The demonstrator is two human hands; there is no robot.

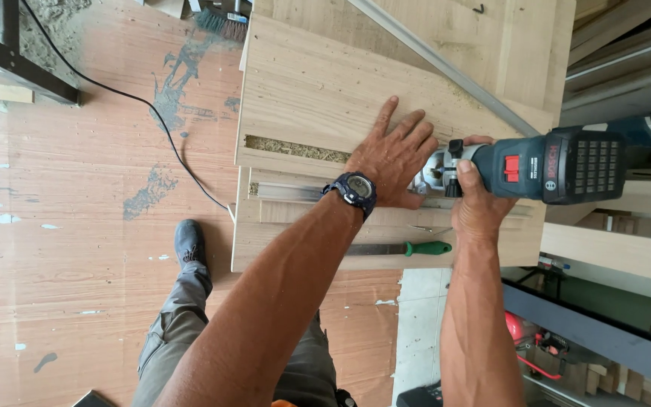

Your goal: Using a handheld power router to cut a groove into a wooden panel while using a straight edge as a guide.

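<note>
On the workbench, seen from above: one top board (318, 90) of pale wood, lying flat over a second, lower board (295, 241) whose edge juts out toward the person. One slot (295, 148) cut along the near edge of the top board, packed with wood chips. One power router (544, 164), dark blue-green body with one red switch, lying sideways at the right end of that edge, its metal nose touching the wood. Two bare hands at work. One left hand (395, 154), pressed flat on the top board just beside the router's nose, fingers spread and pointing away from the person; one dark digital wristwatch (354, 191) on that wrist. One right hand (476, 202), wrapped around the router's neck from below, fingers closed on it, thumb over the top. One green-handled hand tool (401, 248) lying on the lower board, near the right forearm, untouched; its blade end cannot be made out clearly. One long grey metal strip (446, 68) running diagonally across the far boards. One black cable (122, 94) trailing over the reddish plywood floor (77, 249). One black shoe (189, 241) and one grey trouser leg (182, 316) below the bench edge. One brush (224, 22) at the top, partly cut off.
</note>
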